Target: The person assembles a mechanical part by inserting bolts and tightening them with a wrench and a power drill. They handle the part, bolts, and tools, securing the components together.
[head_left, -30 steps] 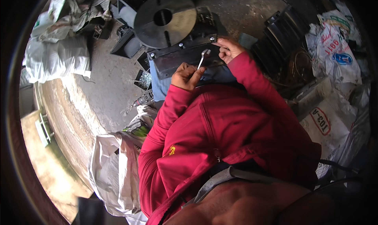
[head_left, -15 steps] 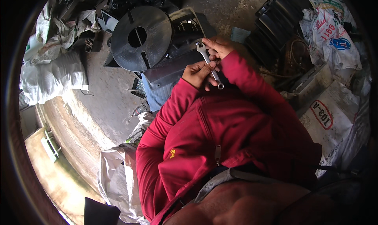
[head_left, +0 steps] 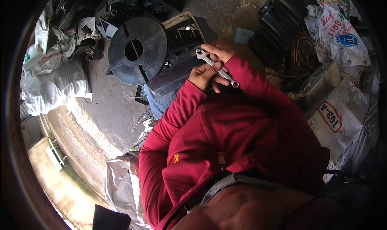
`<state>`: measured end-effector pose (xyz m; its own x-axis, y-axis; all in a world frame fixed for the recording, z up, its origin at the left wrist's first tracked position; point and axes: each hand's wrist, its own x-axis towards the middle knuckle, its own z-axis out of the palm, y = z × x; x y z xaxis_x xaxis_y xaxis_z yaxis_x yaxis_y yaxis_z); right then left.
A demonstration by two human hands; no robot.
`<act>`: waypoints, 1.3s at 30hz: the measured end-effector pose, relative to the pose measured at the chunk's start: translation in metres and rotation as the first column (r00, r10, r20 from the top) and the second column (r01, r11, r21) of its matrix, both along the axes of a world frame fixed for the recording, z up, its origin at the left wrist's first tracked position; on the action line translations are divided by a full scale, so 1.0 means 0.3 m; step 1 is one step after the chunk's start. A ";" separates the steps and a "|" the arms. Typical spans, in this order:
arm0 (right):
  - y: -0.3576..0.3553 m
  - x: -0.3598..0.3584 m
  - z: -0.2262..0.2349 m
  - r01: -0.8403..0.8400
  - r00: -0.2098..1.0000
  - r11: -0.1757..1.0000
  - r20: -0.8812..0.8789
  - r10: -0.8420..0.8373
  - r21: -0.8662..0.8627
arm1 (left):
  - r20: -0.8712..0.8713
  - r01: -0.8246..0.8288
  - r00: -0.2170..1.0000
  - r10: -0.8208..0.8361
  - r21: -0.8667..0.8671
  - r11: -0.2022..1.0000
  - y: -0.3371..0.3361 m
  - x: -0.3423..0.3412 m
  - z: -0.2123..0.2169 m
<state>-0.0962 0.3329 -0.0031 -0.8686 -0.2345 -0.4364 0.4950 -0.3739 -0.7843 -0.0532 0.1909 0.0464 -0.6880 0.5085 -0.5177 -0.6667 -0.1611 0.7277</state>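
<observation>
A silver combination wrench [head_left: 207, 59] lies slantwise between my hands, its jaw end up at the left and its ring end down at the right. My left hand [head_left: 202, 76] is closed on the shaft, thumb on top. My right hand [head_left: 221, 52] is closed about the upper part, its fingers curled behind the wrench and a fingertip beside the jaw. A small shiny piece shows at the jaw; what it is I cannot tell. Just beyond my hands is a dark machine part with a round, slotted black disc [head_left: 155, 48] and a tan-edged frame [head_left: 183, 19].
Left of the machine stands a small dark tray [head_left: 141, 95] of small parts, with a power drill [head_left: 144, 117] nearer. White sacks [head_left: 336, 121] line the right side. Ribbed black parts [head_left: 278, 26] lie at the far right, and plastic bags [head_left: 56, 85] at the left.
The wrench has turned flatter, its ring end swinging right and its jaw end dropping slightly left. Both hands keep hold of it. The disc sits lower and further left in view.
</observation>
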 end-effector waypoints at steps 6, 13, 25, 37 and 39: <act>-0.028 0.013 0.122 0.083 0.996 0.985 -0.050 -0.076 0.150 | -0.040 -0.003 0.999 0.003 0.001 1.000 -0.019 0.013 -0.003; 0.017 -0.017 0.055 -0.029 0.998 0.999 -0.060 0.031 0.033 | -0.088 -0.104 0.990 0.107 0.031 0.994 0.032 0.023 -0.034; 0.010 -0.019 0.093 -0.052 0.998 0.997 -0.022 0.053 0.053 | -0.191 0.002 0.980 -0.055 -0.268 0.963 -0.188 -0.004 0.095; 0.005 -0.017 0.087 0.001 0.994 1.000 -0.112 0.001 0.019 | -0.095 -0.036 0.995 0.032 -0.044 0.998 -0.016 0.013 0.010; 0.010 -0.017 0.089 -0.015 0.992 1.000 -0.126 0.017 0.013 | -0.121 -0.075 0.990 0.075 0.005 0.997 0.010 -0.009 0.000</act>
<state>-0.1014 0.3359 0.0235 -0.9130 -0.2443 -0.3267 0.3979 -0.3568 -0.8452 -0.0558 0.1940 0.0465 -0.7821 0.4531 -0.4278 -0.5594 -0.2079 0.8024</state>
